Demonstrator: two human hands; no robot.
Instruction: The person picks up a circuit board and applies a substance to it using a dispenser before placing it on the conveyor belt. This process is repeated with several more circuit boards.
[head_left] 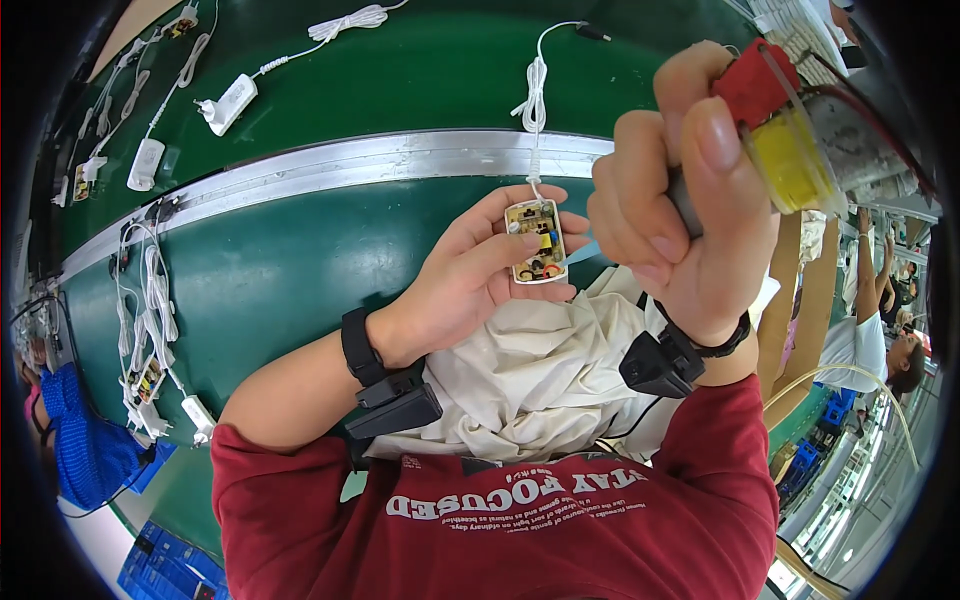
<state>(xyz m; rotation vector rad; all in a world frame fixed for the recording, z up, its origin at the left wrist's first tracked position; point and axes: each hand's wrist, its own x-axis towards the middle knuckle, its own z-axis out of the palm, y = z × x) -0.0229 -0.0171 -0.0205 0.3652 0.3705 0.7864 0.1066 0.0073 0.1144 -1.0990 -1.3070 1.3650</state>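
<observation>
My left hand (490, 250) holds an open power adapter (523, 268) in a white half-shell, its circuit board facing up and the thumb resting on the parts. A bundled white cable (535, 95) runs from the adapter's far end to a black plug. In my right hand (690, 190), closed and raised close to the camera, is a glue dispenser (800, 160) with a red block, a yellow section and a grey body. Its pale blue tapered nozzle (583, 253) points at the board's near right corner; whether it touches cannot be seen.
A metal rail (400, 158) crosses behind my hands, edging a green belt with white adapters (232, 104) on it. More cabled adapters (150, 375) lie at left on the green table (300, 270). Cream cloth (540, 350) covers my lap. Another person (865, 340) is at far right.
</observation>
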